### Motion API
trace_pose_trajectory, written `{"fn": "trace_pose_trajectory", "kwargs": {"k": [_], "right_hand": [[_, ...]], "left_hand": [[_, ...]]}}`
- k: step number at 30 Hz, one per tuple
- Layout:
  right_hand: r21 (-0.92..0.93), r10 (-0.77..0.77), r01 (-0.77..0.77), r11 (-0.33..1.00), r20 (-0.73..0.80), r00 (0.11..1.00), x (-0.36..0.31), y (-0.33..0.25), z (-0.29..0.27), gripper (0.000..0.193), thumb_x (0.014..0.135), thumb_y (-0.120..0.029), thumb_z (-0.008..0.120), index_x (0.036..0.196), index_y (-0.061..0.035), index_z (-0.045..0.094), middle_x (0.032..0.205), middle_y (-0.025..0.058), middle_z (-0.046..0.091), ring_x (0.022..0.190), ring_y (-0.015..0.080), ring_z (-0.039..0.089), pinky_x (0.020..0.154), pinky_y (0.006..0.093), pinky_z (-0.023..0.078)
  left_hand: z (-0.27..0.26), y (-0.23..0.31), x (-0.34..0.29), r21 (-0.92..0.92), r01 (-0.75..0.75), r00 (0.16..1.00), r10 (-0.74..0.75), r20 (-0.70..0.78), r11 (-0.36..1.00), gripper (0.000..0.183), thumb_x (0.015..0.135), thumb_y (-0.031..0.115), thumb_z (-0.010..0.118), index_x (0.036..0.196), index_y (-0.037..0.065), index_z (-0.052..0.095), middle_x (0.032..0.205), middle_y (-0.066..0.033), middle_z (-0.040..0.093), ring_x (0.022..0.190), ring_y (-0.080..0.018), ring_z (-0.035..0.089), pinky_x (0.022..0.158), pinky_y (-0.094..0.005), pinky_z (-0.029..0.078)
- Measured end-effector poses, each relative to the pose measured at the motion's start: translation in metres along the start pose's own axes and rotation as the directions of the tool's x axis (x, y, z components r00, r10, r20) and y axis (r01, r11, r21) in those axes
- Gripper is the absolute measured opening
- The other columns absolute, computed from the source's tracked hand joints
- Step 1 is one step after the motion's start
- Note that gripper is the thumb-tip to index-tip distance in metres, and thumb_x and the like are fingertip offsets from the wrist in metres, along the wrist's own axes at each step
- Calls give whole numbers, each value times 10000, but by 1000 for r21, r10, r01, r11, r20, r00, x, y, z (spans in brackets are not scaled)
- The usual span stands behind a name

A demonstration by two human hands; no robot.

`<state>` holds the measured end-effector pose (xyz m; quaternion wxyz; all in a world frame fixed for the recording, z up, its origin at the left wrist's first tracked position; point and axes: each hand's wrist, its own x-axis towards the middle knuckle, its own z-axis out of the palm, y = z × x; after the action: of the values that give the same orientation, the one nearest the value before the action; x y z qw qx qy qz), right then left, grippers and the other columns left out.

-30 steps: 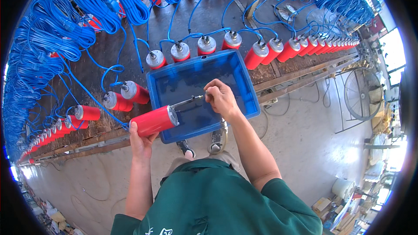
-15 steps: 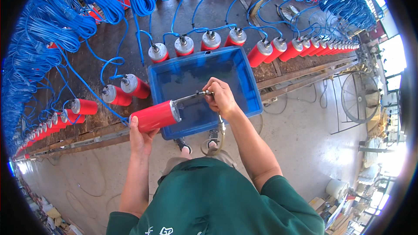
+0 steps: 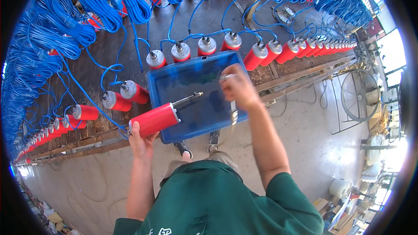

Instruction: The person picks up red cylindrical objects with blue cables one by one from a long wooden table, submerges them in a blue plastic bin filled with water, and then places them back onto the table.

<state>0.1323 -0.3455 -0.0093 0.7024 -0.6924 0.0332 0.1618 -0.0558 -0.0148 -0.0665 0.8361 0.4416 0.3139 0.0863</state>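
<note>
My left hand (image 3: 141,143) is closed around the back end of a red cylinder (image 3: 153,120), which looks like a motor housing with a metal end cap. Out of that cap runs a thin metal rod (image 3: 187,99) with a brass-coloured tip, pointing up and right over a blue plastic tub (image 3: 156,88). A blue cable reaches the cylinder's back end. Off to the right of the tip, apart from it, my right hand (image 3: 238,88) is blurred but closed on a hose with a metal fitting. The hose (image 3: 234,115) hangs below the hand. Dark liquid seems to lie in the tub.
Red cylinders (image 3: 256,55) with metal caps line the bench (image 3: 135,26) on both sides of the tub. Bundled blue cables (image 3: 78,0) hang above it, their leads crossing the bench. A large round fan (image 3: 359,95) stands on the floor at right.
My right hand has moved right and up with the hose, away from the rod, whose brass tip now shows bare. The cylinder in my left hand stays nearly in place.
</note>
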Motion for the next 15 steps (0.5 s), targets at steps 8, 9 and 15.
{"fn": "trace_pose_trajectory", "kwargs": {"k": [8,9,15], "right_hand": [[59,-266,303,951,-340,902,-63,-66,-216,276,1099,-237,552,1282,-30,553,896,91,702,635,190,618,596,350,528],[115,-40,67,991,-227,973,-58,-22,-260,269,1121,-304,547,1232,-64,593,859,79,694,609,194,610,575,360,520],[-217,103,-271,938,-571,814,-21,106,-331,397,1101,-437,553,982,-67,634,770,106,654,529,225,588,532,414,469]], "left_hand": [[69,-17,-4,254,-291,950,311,-42,922,374,997,247,763,1246,-8,648,1107,-142,755,904,-238,792,679,-359,709],[84,-20,0,255,-274,956,291,-28,927,359,992,226,770,1234,-9,648,1101,-137,753,909,-233,791,680,-364,711],[140,-69,39,291,-80,996,87,-10,953,380,928,192,840,1203,78,603,1056,-77,715,852,-207,770,652,-373,694]]}}
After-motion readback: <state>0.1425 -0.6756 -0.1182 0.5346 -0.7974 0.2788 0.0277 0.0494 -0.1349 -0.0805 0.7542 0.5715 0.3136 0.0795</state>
